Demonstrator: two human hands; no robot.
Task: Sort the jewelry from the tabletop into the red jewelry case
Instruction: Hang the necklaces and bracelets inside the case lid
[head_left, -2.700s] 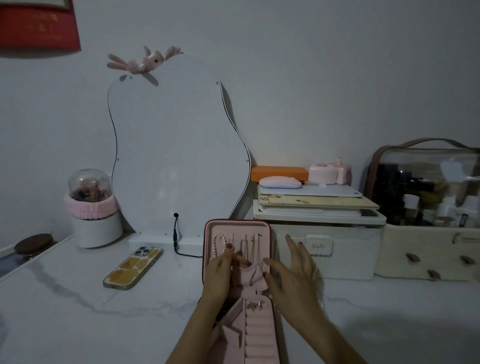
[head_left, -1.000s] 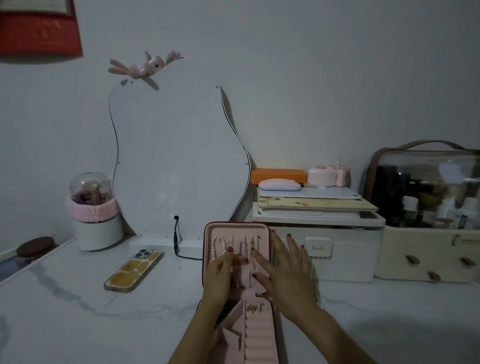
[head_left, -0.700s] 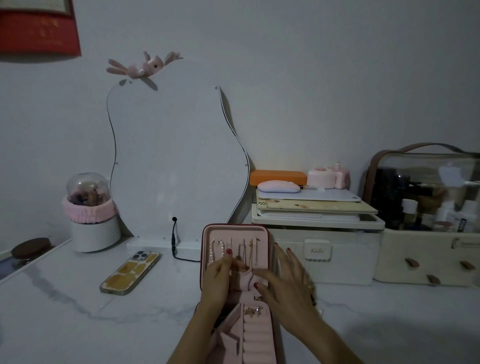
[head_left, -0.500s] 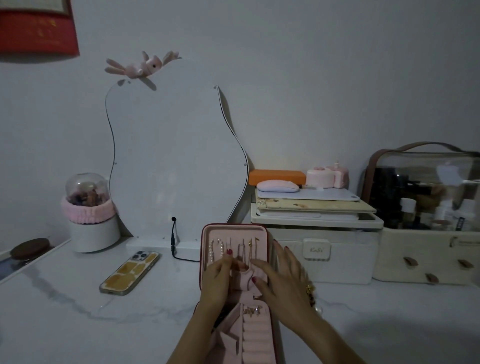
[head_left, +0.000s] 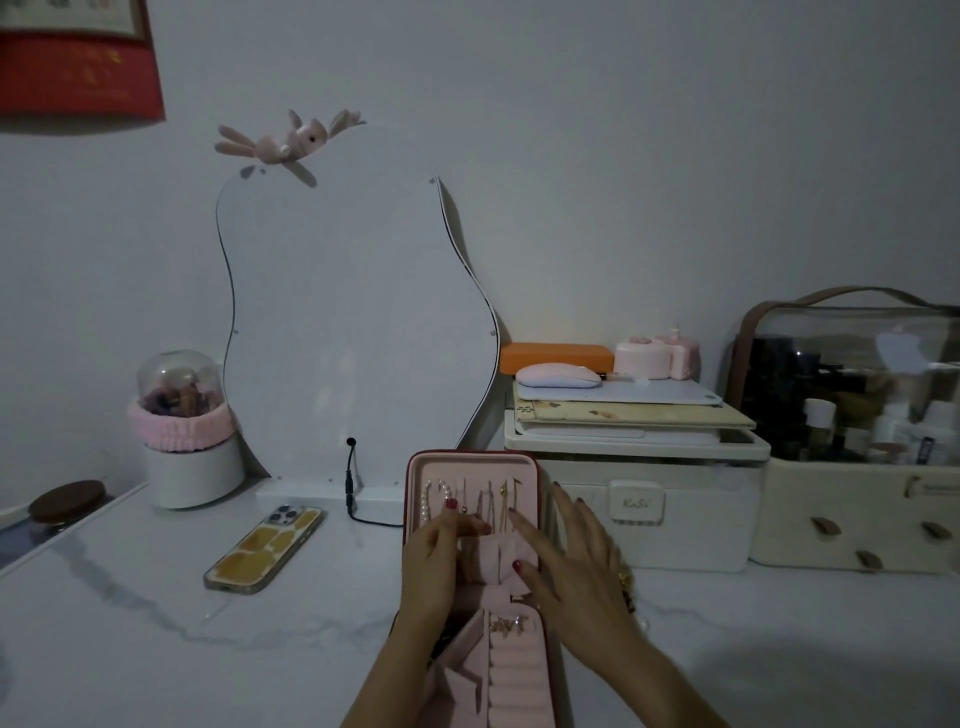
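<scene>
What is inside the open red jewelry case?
In the jewelry case: a pearl strand, hanging chains, small pieces lower down. Both hands cover the middle.

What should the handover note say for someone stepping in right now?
Left hand: resting on the pink pouch flap inside the open red jewelry case; whether it pinches anything is unclear.
Right hand: fingers spread over the same flap, holding nothing visible.
Done: pearl strand and several chains hang in the upright lid; small pieces sit in the lower tray.
Left: some jewelry lies on the tabletop, right of the case, beside the right wrist. Details too dim to tell.
</scene>
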